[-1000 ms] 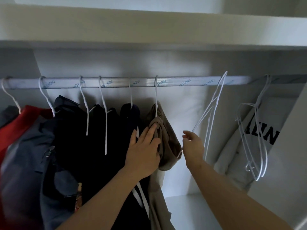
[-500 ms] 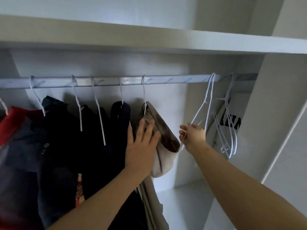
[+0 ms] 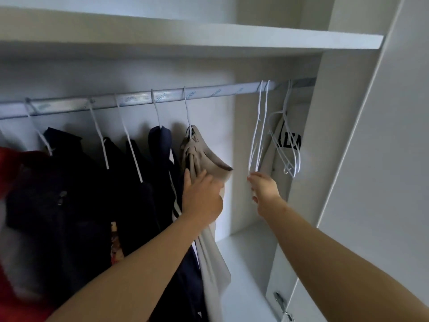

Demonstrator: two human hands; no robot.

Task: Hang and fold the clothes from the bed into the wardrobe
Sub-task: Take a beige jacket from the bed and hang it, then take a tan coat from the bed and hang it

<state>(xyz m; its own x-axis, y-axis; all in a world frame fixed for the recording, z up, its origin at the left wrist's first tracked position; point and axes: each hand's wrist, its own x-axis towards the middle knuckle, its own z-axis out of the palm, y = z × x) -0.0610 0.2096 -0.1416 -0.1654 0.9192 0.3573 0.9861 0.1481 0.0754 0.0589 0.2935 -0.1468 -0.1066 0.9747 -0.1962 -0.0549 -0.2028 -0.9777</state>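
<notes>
Head view.

Wardrobe [image 3: 348, 159]: white, with a shelf [image 3: 209, 40] across the top and a rail [image 3: 209, 94] with printed lettering beneath it.

Clothes on the rail, left to right, on white wire hooks: red garment [image 3: 14, 163], dark clothes [image 3: 69, 182], navy garment [image 3: 160, 145], beige garment [image 3: 209, 156]. The beige one hangs last in the row, its long end trailing down past the forearm.

Left hand [image 3: 202, 196]: grip open, fingers straight, laid flat against the lower fold of the beige garment.

Right hand [image 3: 264, 191]: grip pinched on the bottom of the hangers [image 3: 257, 135]. These are empty white wire, hooked on the rail, well apart from the beige garment on its right.

Spare hangers [image 3: 290, 145]: an empty white bunch hooked near the rail's right end, in front of a white garment [image 3: 290, 140] with black letters.

Hinge [image 3: 281, 300]: metal, on the lower right panel.
</notes>
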